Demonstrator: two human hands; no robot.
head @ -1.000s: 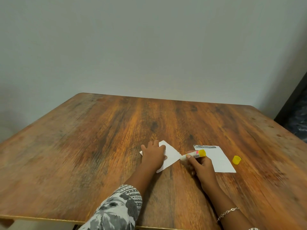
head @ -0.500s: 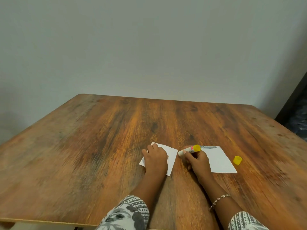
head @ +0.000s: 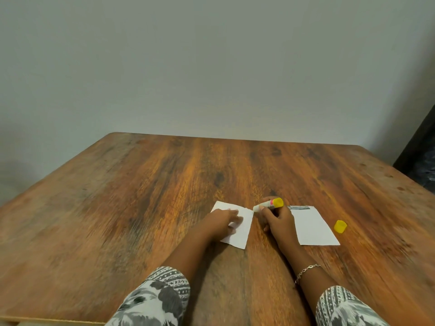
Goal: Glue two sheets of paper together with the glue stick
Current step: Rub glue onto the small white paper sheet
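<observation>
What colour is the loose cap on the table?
Yellow. The cap shows clearly in the head view.

**user1:** so what are the hands up to?

**user2:** left hand [head: 222,222] is flat, palm down, fingers stretched out, kinda blurry. right hand [head: 279,218] has its fingers curled round the glue stick [head: 268,204]. both forearms reach forward side by side, bracelet [head: 307,270] on the right wrist.
</observation>
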